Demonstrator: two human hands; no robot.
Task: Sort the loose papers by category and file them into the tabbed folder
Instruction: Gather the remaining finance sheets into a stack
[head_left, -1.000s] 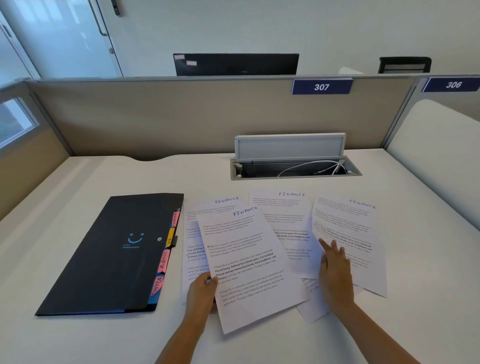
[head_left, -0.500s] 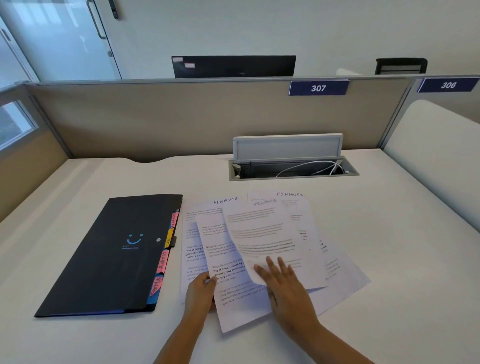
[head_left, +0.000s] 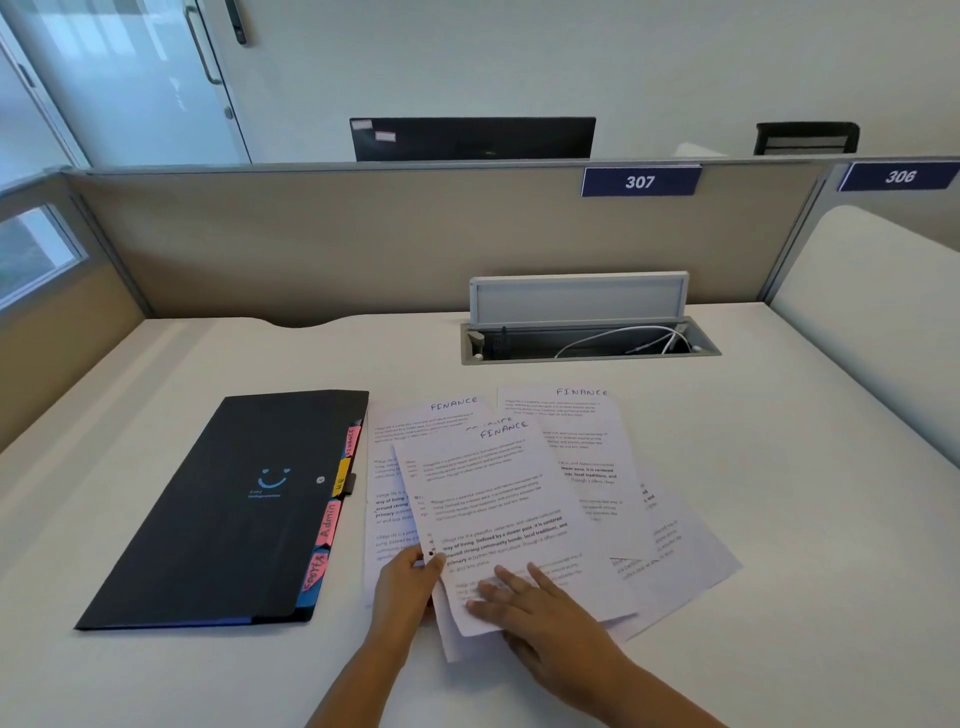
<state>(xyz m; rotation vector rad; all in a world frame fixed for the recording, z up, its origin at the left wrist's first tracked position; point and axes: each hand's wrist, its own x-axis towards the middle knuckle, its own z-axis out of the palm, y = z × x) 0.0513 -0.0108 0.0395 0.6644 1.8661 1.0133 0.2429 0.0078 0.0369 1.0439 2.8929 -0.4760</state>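
Note:
Several white printed sheets headed FINANCE overlap on the white desk. The top sheet (head_left: 498, 499) lies tilted over the others. My left hand (head_left: 408, 590) pinches the lower left edge of the stacked sheets with thumb on top. My right hand (head_left: 540, 613) lies flat with straight fingers on the bottom of the top sheet. Another FINANCE sheet (head_left: 582, 431) shows at the back right. A closed black tabbed folder (head_left: 228, 514) with a blue smile logo lies to the left, its coloured tabs (head_left: 330, 525) facing the papers.
An open cable hatch (head_left: 587, 340) with white cords sits behind the papers. Beige partition walls (head_left: 363, 244) enclose the desk at the back and left. A white curved panel (head_left: 878, 322) borders the right side.
My right hand slid a FINANCE sheet from the right side leftward onto the sheet held by my left hand. The left hand stayed in place on the papers' lower left edge.

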